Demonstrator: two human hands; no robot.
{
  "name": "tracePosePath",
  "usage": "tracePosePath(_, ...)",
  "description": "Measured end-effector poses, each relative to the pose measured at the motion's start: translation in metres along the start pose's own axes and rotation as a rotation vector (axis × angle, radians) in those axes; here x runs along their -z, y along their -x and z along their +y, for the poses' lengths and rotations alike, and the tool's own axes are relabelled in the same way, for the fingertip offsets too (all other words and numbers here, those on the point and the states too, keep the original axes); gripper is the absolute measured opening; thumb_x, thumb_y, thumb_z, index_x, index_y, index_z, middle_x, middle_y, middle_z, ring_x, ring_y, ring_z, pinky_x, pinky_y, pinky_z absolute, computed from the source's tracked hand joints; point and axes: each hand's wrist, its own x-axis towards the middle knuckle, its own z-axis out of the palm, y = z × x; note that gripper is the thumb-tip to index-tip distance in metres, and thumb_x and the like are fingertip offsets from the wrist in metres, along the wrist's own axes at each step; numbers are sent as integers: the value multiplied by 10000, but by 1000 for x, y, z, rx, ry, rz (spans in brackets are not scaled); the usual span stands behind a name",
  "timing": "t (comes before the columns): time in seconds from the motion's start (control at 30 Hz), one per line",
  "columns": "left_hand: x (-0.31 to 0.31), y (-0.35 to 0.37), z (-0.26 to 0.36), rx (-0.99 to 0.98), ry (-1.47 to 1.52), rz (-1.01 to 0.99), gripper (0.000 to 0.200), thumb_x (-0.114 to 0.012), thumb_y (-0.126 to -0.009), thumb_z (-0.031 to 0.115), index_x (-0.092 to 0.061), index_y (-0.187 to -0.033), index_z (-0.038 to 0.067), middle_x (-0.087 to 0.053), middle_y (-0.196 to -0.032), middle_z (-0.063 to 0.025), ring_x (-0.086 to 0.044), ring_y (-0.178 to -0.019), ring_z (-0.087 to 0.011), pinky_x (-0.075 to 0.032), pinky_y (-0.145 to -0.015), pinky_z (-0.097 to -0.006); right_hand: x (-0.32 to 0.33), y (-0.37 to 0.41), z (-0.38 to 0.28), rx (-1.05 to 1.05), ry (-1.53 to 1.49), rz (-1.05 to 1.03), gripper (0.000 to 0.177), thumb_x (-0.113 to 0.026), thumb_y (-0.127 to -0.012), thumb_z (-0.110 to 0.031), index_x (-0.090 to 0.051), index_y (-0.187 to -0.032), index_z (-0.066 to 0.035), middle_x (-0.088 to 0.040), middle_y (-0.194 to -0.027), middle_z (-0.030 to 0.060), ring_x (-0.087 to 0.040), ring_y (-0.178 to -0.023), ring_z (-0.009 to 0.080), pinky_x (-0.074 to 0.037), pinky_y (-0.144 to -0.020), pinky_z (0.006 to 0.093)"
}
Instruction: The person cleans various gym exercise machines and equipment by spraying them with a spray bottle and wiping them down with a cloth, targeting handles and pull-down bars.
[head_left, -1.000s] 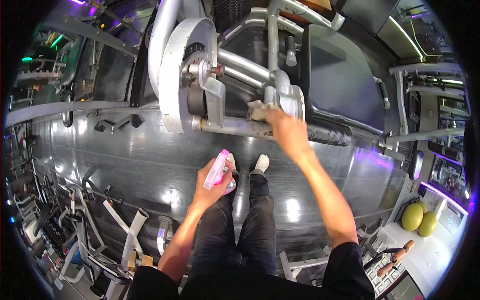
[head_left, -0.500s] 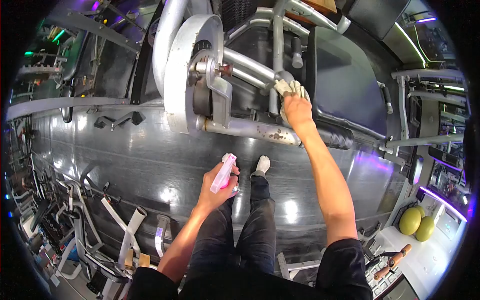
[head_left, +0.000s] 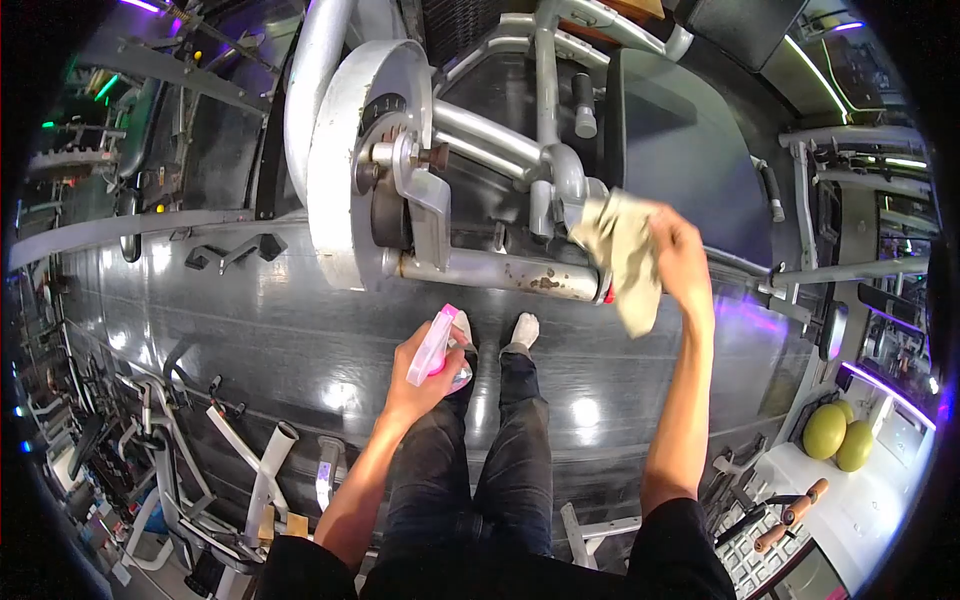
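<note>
My left hand (head_left: pixel 413 388) is wrapped round a spray bottle (head_left: pixel 433 348) with a pink and white trigger head, held above my left foot. Bunched at one edge in the fingers of my right hand (head_left: pixel 686 262) is a pale cream cloth (head_left: pixel 628 262), its lower part hanging loose. The cloth overlaps the right end of a silver exercise machine's lower bar (head_left: pixel 480 270), whose paint is chipped. Just beyond my right hand lies the machine's dark padded seat (head_left: pixel 690 150). At the machine's left stands a white round plate (head_left: pixel 335 180) with a numbered dial.
Grey metal tubes (head_left: pixel 490 135) run across the machine. Dark shiny floor (head_left: pixel 300 330) lies around my feet. More gym equipment (head_left: pixel 265 470) stands at the lower left. At the right, yellow-green balls (head_left: pixel 824 432) rest near a pair of wooden handles (head_left: pixel 790 515).
My right hand has come off the machine's joint, moving right and toward me, and the cloth now hangs spread out. My left hand with the spray bottle has shifted slightly left.
</note>
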Motion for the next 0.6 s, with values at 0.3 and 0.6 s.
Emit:
tracePosePath(0.3,-22,6,-1,-14,-9,-24,181,-590,-803,-62,-578,-970,9,-632,-901,-55,-647,-722,-123,-516,-651,-265,-73,-55,80,-169,-677,61,359,-441,-997,-196,-536,-1273,12,-635,-1163,100,-547,-1084,141,-396,-951,276)
tracePosePath(0.6,-43,15,-14,6,-37,-26,225,-603,-781,-63,-586,-990,19,-644,-881,-39,-630,-731,-99,-503,-665,-248,-51,32,92,-399,-620,-103,304,-422,-975,-86,-571,-1235,-30,-639,-1028,30,-561,-979,97,-452,-845,253)
